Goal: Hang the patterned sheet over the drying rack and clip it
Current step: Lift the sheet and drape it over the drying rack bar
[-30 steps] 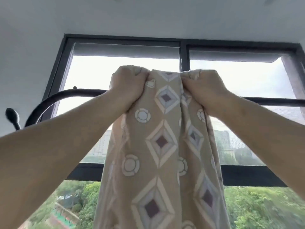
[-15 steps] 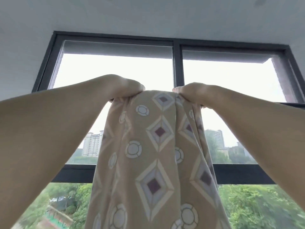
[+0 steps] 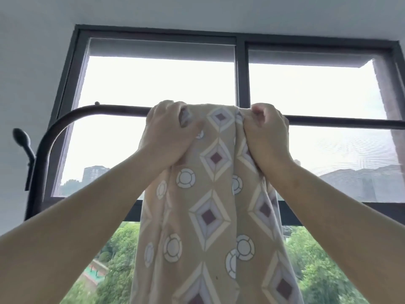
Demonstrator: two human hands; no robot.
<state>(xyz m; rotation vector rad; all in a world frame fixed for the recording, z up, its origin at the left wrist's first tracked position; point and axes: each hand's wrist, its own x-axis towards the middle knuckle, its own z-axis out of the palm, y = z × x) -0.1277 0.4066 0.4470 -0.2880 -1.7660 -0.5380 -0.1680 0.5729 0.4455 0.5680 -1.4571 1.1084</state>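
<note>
The bunched sheet (image 3: 210,194) is blocking the rack bar (image 3: 114,109) mid-span. Bare bar is running free farther out both sides.

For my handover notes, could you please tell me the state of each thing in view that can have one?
patterned sheet, bunched, hanging from both hands at rail height, no clip in view.
drying rack, rail bare on either side of the hands.
left hand, fingers curled round the sheet's top.
right hand, fingers curled round the sheet's top.
window, looks closed.
</note>
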